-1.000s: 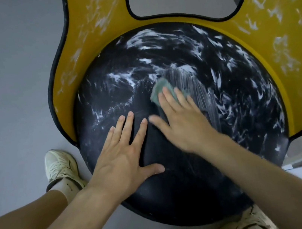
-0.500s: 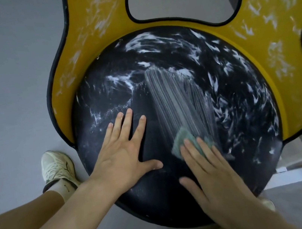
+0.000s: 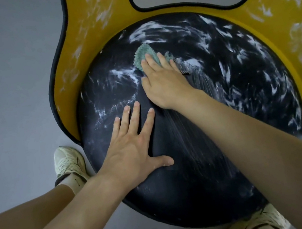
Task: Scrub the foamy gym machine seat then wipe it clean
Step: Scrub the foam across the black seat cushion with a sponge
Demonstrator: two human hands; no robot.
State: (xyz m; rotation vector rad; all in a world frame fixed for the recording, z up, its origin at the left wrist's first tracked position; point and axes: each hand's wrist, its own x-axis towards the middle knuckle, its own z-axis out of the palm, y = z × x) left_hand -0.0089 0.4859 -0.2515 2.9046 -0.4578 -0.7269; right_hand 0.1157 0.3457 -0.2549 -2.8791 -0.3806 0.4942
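The right hand point(image 3: 162, 80) lies flat, fingers straight, on top of the green scrub pad point(image 3: 144, 56). It pushes the pad down on the round black seat point(image 3: 194, 167) near 11 o'clock, most likely so it rubs hard at the white foam point(image 3: 144, 30) there. The left hand point(image 3: 132, 151) is open too, fingers spread wide on the seat near 8 o'clock, probably to prop the person up while they lean over. Lots of foam sits from 12 to 4 o'clock, so I think the scrubbing is not done.
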